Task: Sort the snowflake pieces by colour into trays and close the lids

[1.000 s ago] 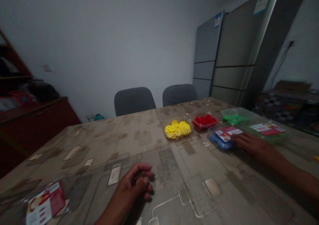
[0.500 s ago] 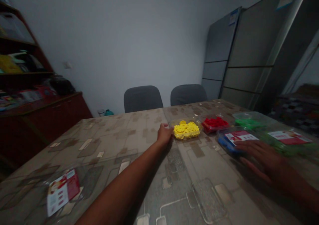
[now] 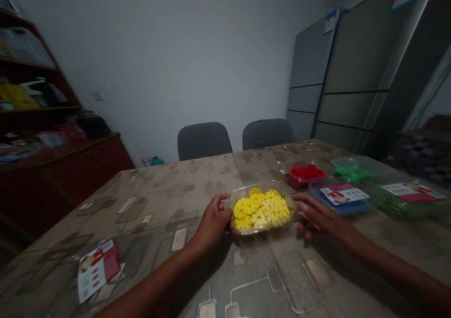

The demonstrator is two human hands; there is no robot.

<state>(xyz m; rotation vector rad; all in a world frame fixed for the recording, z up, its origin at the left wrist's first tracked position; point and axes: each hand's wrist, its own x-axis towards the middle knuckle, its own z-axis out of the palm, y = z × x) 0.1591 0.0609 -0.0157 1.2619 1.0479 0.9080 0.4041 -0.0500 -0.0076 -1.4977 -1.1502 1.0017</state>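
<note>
A clear plastic box (image 3: 261, 228) of yellow flower-like pieces (image 3: 262, 207) is in the middle, its near side tilted down towards me. My left hand (image 3: 216, 214) grips its left end, thumb on the rim. At its right end is my right hand (image 3: 313, 214), fingers bent round the edge; some fingertips are hidden behind the clear wall. Behind and to the right is a clear box of red pieces (image 3: 306, 173). Nearest beyond my right hand stands a closed box with blue contents (image 3: 341, 203) and a printed label.
Boxes with green pieces (image 3: 354, 172) and a labelled lid (image 3: 414, 192) stand at the right. A clear lid with a red and white label (image 3: 98, 268) lies front left. Two grey chairs (image 3: 204, 140) stand behind the patterned table (image 3: 169, 186).
The yellow box has come nearer and tilted, with my left hand on it. My right hand has left the blue box and moved left to the yellow box's right end.
</note>
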